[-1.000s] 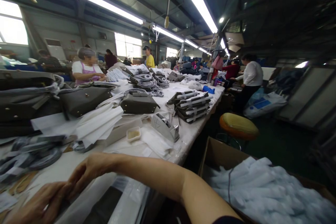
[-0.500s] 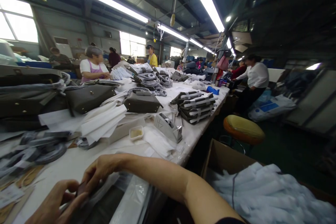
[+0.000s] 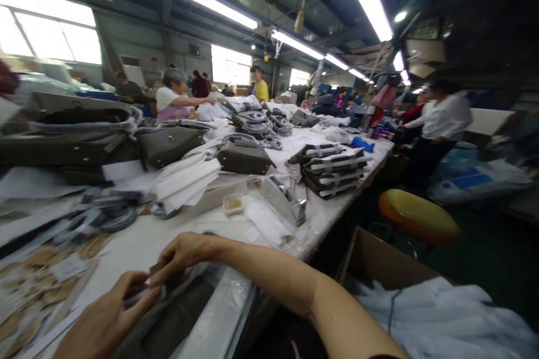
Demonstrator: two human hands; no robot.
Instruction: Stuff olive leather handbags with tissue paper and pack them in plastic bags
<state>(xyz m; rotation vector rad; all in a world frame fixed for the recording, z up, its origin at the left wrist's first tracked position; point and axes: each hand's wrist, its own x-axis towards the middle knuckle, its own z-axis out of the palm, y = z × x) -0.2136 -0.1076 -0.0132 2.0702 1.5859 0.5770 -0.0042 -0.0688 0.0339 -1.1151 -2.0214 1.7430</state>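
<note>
In the head view a dark grey-green bag (image 3: 179,311) lies at the near table edge, partly under clear plastic and whitish wrapping. Above its left side, my right hand (image 3: 181,258) reaches across and pinches a small dark strip (image 3: 155,271) between thumb and fingers. My left hand (image 3: 107,311) comes in from below, thumb and forefinger closed about the same strip and some pale wrapping. Whether the strip belongs to the bag is hidden by my fingers. A plastic-covered white bundle (image 3: 213,314) lies along the bag's right side.
Ahead stand a tape dispenser (image 3: 283,200), a small tub (image 3: 233,203) and stacked wrapped bags (image 3: 332,171). Grey strap coils (image 3: 105,210) and tan pieces (image 3: 46,275) lie left. Right of the table are a carton (image 3: 370,258) and a yellow stool (image 3: 416,216). Co-workers work farther off.
The view has turned left, so the surroundings sit farther right. Both hands keep their pinch on the dark strip. The co-worker in the pink apron now stretches an arm out across the table.
</note>
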